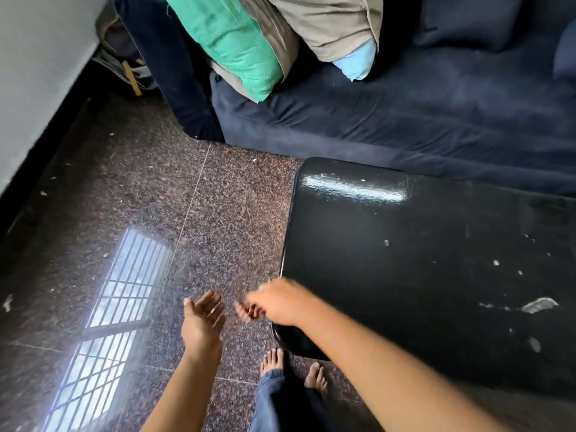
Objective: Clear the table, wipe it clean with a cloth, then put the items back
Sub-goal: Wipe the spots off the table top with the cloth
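A glossy black table [436,260] fills the right half of the view, its top bare except for white specks and chipped patches. My left hand [202,319] hovers over the floor just left of the table's near corner, palm up and fingers spread, holding nothing. My right hand [274,302] is beside it at the table's left edge, blurred, with its fingers curled downward. I cannot make out anything in that hand. No cloth is in view.
A dark blue sofa [405,120] runs along the far side of the table, with a green cushion [230,42] and a beige one [330,23]. Speckled granite floor [156,198] lies to the left, a white wall [37,73] beyond. My bare feet [274,360] stand at the table's corner.
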The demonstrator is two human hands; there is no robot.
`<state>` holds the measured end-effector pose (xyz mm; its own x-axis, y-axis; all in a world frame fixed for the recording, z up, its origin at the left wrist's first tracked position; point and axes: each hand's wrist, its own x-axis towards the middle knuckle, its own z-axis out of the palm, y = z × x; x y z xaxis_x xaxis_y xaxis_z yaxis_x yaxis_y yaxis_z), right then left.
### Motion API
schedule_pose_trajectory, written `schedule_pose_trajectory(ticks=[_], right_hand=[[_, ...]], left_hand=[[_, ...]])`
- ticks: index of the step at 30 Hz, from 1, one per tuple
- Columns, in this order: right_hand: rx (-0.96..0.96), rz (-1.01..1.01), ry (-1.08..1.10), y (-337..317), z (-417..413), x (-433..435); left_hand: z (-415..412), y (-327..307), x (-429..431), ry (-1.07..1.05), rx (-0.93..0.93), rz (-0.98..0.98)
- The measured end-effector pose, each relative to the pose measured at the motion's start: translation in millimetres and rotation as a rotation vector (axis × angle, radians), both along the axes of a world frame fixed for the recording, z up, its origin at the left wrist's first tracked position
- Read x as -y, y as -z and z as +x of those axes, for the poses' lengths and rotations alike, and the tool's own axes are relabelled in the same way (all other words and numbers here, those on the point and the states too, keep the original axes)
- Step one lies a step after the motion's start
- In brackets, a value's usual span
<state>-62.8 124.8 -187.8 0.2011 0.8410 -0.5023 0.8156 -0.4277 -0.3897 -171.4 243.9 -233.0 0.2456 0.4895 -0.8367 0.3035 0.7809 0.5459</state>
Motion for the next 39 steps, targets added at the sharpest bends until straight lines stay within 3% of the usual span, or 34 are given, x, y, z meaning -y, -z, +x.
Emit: schedule_pose_trajectory(ticks=[4,7,14,18,22,28,35,37,39], right_hand=[[-0.275,-0.12,0.021,-4.9,-40.0,1.2],[-0.527,-0.117,0.335,-7.3,-31.4,14.9],[-0.672,0.371,1.132,-38.1,72.9,45.6],[-0.668,0.436,1.238,-74.8,95.6,69.8],[-0.821,0.451,1.338,-115.8,80.0,112.7],[-1.147,0.693,1.579,-190.9,54.4,213.4],[-0.856,0.791,1.925,-236.3,45.5,374.1],[-0.699,0.76,1.925,-238.3,49.8,436.5],[-0.421,0.662,1.78,-245.1,60.0,513.9]], left_hand=[[6.1,0.0,-14.3,0.041,0.024,-0.02],[18.9,-3.3,-12.3,0.155,0.047,-0.05],[57.9,-17.2,17.5,0.337,0.053,0.065],[73.3,-49.3,48.6,0.413,0.09,0.058],[91.5,-99.8,85.0,0.51,0.165,0.017],[127.2,-189.6,163.4,0.825,0.469,-0.355],[163.4,-248.3,320.3,1.053,0.49,-0.125],[177.1,-260.7,381.5,1.081,0.528,-0.086],[191.0,-270.8,452.0,1.142,0.543,-0.075]])
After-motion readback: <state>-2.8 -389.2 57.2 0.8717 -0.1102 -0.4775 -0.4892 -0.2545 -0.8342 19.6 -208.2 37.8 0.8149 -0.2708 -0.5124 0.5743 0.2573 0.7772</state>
